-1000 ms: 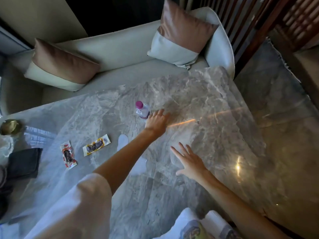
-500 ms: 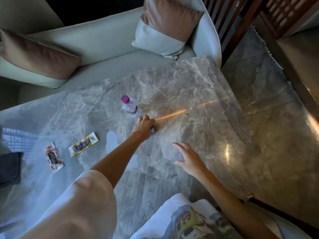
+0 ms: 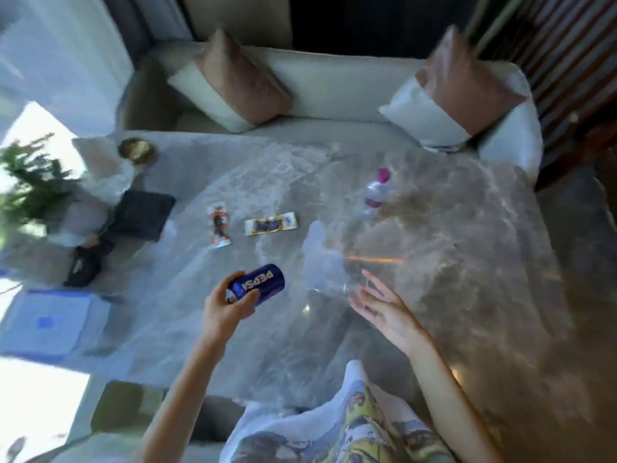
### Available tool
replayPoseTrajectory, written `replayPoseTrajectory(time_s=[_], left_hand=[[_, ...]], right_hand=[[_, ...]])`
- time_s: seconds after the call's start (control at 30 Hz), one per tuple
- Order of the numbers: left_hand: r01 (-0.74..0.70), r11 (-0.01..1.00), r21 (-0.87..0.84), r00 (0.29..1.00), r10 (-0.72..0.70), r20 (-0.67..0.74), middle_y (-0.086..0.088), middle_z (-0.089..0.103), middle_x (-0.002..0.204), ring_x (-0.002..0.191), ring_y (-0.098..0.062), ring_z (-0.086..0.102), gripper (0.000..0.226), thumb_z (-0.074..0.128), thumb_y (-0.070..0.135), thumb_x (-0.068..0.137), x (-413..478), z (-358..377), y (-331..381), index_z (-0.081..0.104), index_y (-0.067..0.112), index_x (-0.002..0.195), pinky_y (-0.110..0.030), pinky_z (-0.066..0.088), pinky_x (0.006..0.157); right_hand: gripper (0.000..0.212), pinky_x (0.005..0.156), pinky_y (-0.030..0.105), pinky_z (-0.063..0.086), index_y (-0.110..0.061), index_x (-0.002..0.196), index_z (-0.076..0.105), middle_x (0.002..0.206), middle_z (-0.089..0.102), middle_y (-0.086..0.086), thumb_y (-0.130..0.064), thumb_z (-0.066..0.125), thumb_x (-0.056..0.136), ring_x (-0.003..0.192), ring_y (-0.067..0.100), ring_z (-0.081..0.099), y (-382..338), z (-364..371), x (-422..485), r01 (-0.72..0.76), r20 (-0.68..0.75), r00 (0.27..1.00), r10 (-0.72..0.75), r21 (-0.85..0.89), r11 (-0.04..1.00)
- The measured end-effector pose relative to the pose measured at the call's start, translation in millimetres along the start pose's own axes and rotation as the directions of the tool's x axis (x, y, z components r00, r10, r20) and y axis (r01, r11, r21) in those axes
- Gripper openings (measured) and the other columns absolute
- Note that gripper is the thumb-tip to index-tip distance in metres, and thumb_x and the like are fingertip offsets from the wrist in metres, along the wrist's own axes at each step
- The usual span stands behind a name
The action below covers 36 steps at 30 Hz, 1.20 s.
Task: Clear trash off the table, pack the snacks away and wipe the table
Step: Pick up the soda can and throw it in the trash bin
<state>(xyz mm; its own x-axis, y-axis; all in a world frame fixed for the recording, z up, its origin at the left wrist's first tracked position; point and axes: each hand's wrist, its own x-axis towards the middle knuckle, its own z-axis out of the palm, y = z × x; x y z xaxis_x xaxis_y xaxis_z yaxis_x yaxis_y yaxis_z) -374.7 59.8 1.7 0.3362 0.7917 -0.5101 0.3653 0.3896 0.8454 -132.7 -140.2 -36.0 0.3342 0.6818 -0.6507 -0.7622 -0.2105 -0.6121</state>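
My left hand (image 3: 227, 309) is shut on a blue Pepsi can (image 3: 258, 284), held tilted above the near middle of the grey marble table (image 3: 450, 262). My right hand (image 3: 384, 305) hovers open to its right, fingers spread, holding nothing. A small clear bottle with a pink cap (image 3: 375, 192) lies on the table farther back. Two snack packets lie left of centre: a red and white one (image 3: 218, 225) and a yellow-edged one (image 3: 271, 223).
A dark folded cloth (image 3: 140, 213), a brass bowl (image 3: 137, 151), a black item (image 3: 83, 265) and a blue-white bag (image 3: 46, 322) sit at the table's left. A plant (image 3: 30, 185) stands far left. A cream sofa with two cushions (image 3: 334, 91) runs behind the table.
My left hand closed on the can out on the table and pulled it back toward me and to the left. The view swung left, bringing the table's left end into sight.
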Motion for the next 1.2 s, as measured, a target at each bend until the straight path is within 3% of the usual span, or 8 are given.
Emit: replayPoseTrajectory(time_s=[0.13, 0.27, 0.4, 0.53, 0.7, 0.87, 1.0, 1.2], left_hand=[[0.050, 0.931, -0.363, 0.977, -0.121, -0.174, -0.012, 0.063, 0.110, 0.082, -0.027, 0.065, 0.038, 0.067, 0.003, 0.087, -23, -132, -28, 0.058, 0.014, 0.122, -0.035, 0.060, 0.070], [-0.058, 0.862, -0.503, 0.933, -0.133, -0.335, -0.010, 0.065, 0.113, 0.085, -0.026, 0.068, 0.032, 0.066, 0.007, 0.087, -62, -254, -64, 0.060, 0.018, 0.117, -0.045, 0.057, 0.082], [-0.146, 0.785, -0.602, 0.824, -0.240, -0.513, -0.014, 0.064, 0.114, 0.093, -0.038, 0.066, 0.025, 0.065, 0.004, 0.088, -114, -344, -102, 0.063, 0.020, 0.108, -0.056, 0.054, 0.088], [-0.234, 0.694, -0.681, 0.709, -0.357, -0.608, -0.012, 0.065, 0.117, 0.096, -0.033, 0.069, 0.043, 0.068, 0.008, 0.087, -167, -395, -143, 0.056, 0.012, 0.128, -0.036, 0.063, 0.071], [-0.345, 0.605, -0.718, 0.578, -0.465, -0.670, -0.007, 0.066, 0.117, 0.100, -0.030, 0.069, 0.040, 0.069, 0.012, 0.086, -214, -420, -184, 0.057, 0.016, 0.123, -0.033, 0.062, 0.070], [-0.393, 0.552, -0.735, 0.503, -0.540, -0.675, -0.009, 0.066, 0.116, 0.091, -0.025, 0.069, 0.042, 0.070, 0.009, 0.085, -231, -446, -222, 0.056, 0.016, 0.124, -0.031, 0.058, 0.063], [-0.407, 0.495, -0.768, 0.518, -0.568, -0.640, -0.012, 0.065, 0.118, 0.089, -0.026, 0.069, 0.044, 0.068, 0.005, 0.086, -231, -471, -241, 0.054, 0.012, 0.127, -0.037, 0.059, 0.068], [-0.409, 0.457, -0.790, 0.544, -0.573, -0.613, -0.014, 0.062, 0.123, 0.098, -0.030, 0.067, 0.046, 0.068, 0.005, 0.087, -238, -506, -252, 0.051, 0.011, 0.130, -0.042, 0.058, 0.076]], right_hand=[[0.057, 0.109, 0.042, 0.045, -0.013, 0.144, 0.045, 0.144, 0.046, 0.015, 0.008, 0.054, 0.091, 0.133, 0.036, 0.049, 38, 111, 23, -0.038, 0.140, 0.989, 0.045, -0.054, 0.998], [0.055, 0.098, 0.037, 0.053, -0.015, 0.132, 0.056, 0.116, 0.064, 0.008, 0.005, 0.061, 0.081, 0.105, 0.027, 0.069, 83, 236, 45, -0.072, 0.330, 0.936, 0.124, -0.167, 0.983], [0.063, 0.097, 0.036, 0.055, -0.014, 0.143, 0.046, 0.109, 0.066, 0.004, -0.005, 0.061, 0.083, 0.110, 0.031, 0.062, 145, 348, 55, -0.098, 0.461, 0.846, 0.268, -0.360, 0.928], [0.062, 0.086, 0.031, 0.058, -0.016, 0.143, 0.046, 0.110, 0.068, 0.005, -0.004, 0.064, 0.085, 0.116, 0.037, 0.058, 207, 429, 56, -0.147, 0.538, 0.714, 0.448, -0.510, 0.847], [0.077, 0.089, 0.031, 0.058, -0.020, 0.141, 0.049, 0.132, 0.062, 0.007, -0.016, 0.082, 0.072, 0.124, 0.032, 0.058, 268, 502, 44, -0.148, 0.512, 0.593, 0.621, -0.688, 0.710], [0.067, 0.097, 0.032, 0.054, -0.023, 0.142, 0.048, 0.147, 0.048, 0.013, -0.015, 0.074, 0.081, 0.124, 0.027, 0.060, 328, 549, 34, -0.126, 0.445, 0.511, 0.736, -0.808, 0.576], [0.067, 0.086, 0.026, 0.058, -0.024, 0.143, 0.046, 0.149, 0.043, 0.013, -0.013, 0.072, 0.083, 0.125, 0.028, 0.059, 356, 574, 18, -0.129, 0.413, 0.507, 0.756, -0.832, 0.540], [0.049, 0.092, 0.029, 0.057, -0.024, 0.135, 0.051, 0.152, 0.041, 0.008, -0.006, 0.062, 0.091, 0.127, 0.028, 0.057, 380, 589, 6, -0.205, 0.400, 0.544, 0.737, -0.789, 0.579]])
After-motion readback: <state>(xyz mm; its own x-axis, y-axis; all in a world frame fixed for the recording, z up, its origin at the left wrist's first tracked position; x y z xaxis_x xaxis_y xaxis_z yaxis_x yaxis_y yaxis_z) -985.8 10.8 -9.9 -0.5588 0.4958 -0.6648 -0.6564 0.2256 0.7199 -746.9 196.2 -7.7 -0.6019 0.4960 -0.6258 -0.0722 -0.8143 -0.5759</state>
